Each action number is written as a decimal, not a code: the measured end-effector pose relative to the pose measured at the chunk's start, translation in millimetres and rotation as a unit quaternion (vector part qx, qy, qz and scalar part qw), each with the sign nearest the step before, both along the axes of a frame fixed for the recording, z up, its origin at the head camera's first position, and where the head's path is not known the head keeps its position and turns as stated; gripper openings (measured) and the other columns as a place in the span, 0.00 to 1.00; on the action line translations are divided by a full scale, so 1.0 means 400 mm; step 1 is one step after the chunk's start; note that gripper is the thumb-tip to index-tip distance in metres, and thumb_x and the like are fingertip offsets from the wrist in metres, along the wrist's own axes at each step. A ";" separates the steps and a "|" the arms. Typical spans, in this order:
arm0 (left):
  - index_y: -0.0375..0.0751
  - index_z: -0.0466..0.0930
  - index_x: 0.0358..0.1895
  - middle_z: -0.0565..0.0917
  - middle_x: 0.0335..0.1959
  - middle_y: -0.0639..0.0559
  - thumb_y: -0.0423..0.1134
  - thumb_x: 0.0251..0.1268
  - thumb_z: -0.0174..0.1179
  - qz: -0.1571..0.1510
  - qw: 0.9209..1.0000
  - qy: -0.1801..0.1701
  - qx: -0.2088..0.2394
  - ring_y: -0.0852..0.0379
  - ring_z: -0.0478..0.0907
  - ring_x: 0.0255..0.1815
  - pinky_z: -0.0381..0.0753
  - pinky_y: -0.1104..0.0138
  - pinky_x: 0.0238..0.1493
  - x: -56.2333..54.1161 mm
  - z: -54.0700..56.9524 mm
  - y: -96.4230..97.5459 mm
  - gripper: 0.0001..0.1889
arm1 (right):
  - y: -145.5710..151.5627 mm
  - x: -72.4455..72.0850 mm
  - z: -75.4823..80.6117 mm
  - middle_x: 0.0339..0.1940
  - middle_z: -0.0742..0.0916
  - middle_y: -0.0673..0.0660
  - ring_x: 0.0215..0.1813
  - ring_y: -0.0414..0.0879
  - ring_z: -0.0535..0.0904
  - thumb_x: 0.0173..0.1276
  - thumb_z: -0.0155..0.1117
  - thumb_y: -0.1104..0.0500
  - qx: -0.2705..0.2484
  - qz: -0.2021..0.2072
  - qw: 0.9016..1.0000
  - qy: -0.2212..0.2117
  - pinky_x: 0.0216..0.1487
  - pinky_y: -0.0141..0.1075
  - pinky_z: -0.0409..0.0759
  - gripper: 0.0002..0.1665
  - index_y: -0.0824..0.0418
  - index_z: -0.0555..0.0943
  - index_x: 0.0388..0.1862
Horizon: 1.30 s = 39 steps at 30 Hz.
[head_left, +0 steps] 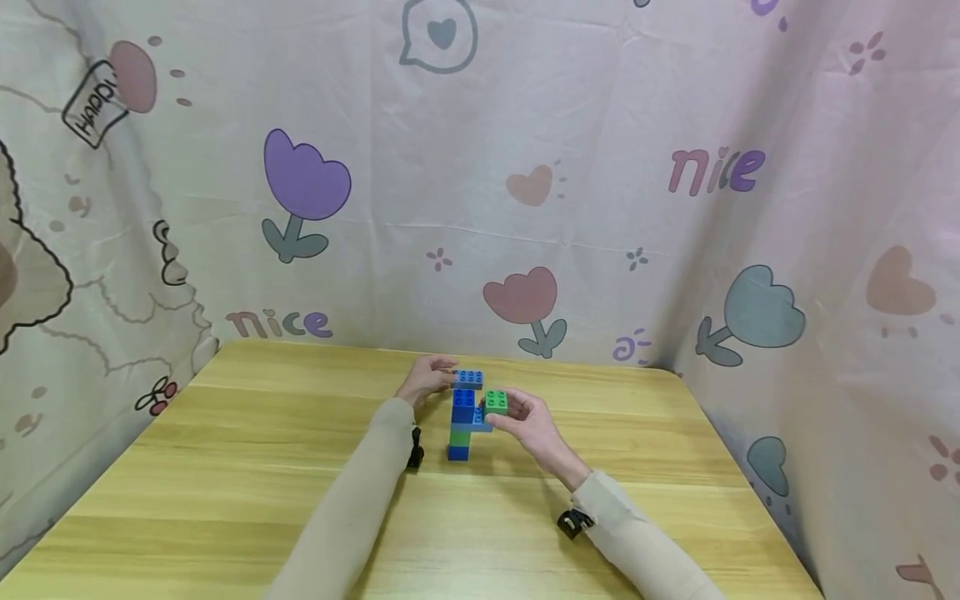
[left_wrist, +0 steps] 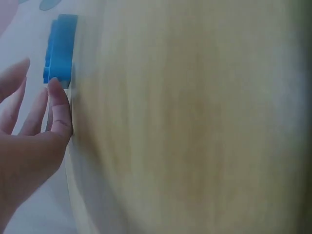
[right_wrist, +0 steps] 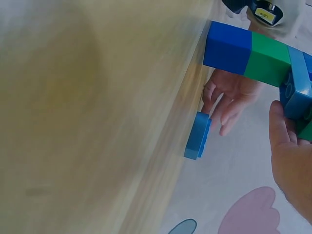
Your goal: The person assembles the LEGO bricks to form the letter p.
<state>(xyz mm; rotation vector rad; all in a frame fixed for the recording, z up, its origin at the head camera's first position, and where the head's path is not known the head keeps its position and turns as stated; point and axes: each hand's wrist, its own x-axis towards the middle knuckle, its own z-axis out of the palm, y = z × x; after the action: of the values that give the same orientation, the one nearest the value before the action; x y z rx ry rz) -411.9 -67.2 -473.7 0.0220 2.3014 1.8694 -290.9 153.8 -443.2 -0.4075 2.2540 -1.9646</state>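
A tower of toy building blocks stands mid-table, with a dark blue block [head_left: 458,453] at its foot, a green one [right_wrist: 268,57] above it, a light blue block [head_left: 482,425] jutting out to the right and a dark blue block [head_left: 462,406] on top. My right hand [head_left: 534,427] pinches a green block [head_left: 497,402] over the jutting part; in the right wrist view its fingers are partly hidden. Behind the tower a separate light blue block [left_wrist: 62,51] lies on the table. My left hand [left_wrist: 36,141] has a fingertip at its near end, the other fingers loosely spread.
The wooden table [head_left: 262,450] reaches back to a patterned curtain [head_left: 450,167] hanging behind and at both sides. Black wrist straps [head_left: 575,523] sit on both sleeves.
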 end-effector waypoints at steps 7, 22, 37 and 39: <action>0.41 0.79 0.58 0.78 0.60 0.40 0.30 0.64 0.62 -0.001 0.998 0.019 -0.064 0.44 0.75 0.58 0.76 0.51 0.62 0.004 -0.002 0.010 0.19 | 0.000 -0.002 -0.004 0.57 0.84 0.63 0.53 0.46 0.83 0.64 0.70 0.58 -0.003 0.005 1.000 -0.004 0.56 0.36 0.82 0.30 0.62 0.75 0.64; 0.35 0.78 0.53 0.80 0.54 0.37 0.22 0.60 0.61 0.017 0.991 0.052 -0.126 0.42 0.77 0.54 0.80 0.51 0.56 0.005 -0.007 0.031 0.17 | -0.004 0.001 -0.004 0.57 0.85 0.61 0.53 0.45 0.83 0.65 0.70 0.58 0.000 0.000 1.000 0.002 0.55 0.36 0.82 0.29 0.61 0.75 0.64; 0.39 0.81 0.56 0.82 0.54 0.40 0.34 0.59 0.69 -0.024 0.997 0.024 -0.062 0.47 0.81 0.49 0.81 0.53 0.56 0.027 0.025 -0.014 0.20 | -0.004 0.004 -0.001 0.57 0.85 0.62 0.53 0.46 0.83 0.65 0.69 0.60 -0.011 0.004 1.000 -0.004 0.56 0.37 0.82 0.29 0.63 0.74 0.65; 0.40 0.81 0.55 0.82 0.53 0.41 0.35 0.59 0.70 -0.022 0.997 0.032 -0.073 0.47 0.80 0.50 0.80 0.53 0.57 0.029 0.031 -0.018 0.20 | -0.004 0.005 0.000 0.57 0.84 0.62 0.53 0.45 0.83 0.65 0.69 0.60 -0.013 0.004 1.000 -0.005 0.55 0.36 0.82 0.29 0.63 0.74 0.65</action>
<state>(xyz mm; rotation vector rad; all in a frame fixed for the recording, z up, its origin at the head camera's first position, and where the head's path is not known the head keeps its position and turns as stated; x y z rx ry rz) -400.4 -74.5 -461.5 0.1139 2.4527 1.7000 -289.0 152.2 -443.3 -0.4079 2.2188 -1.9885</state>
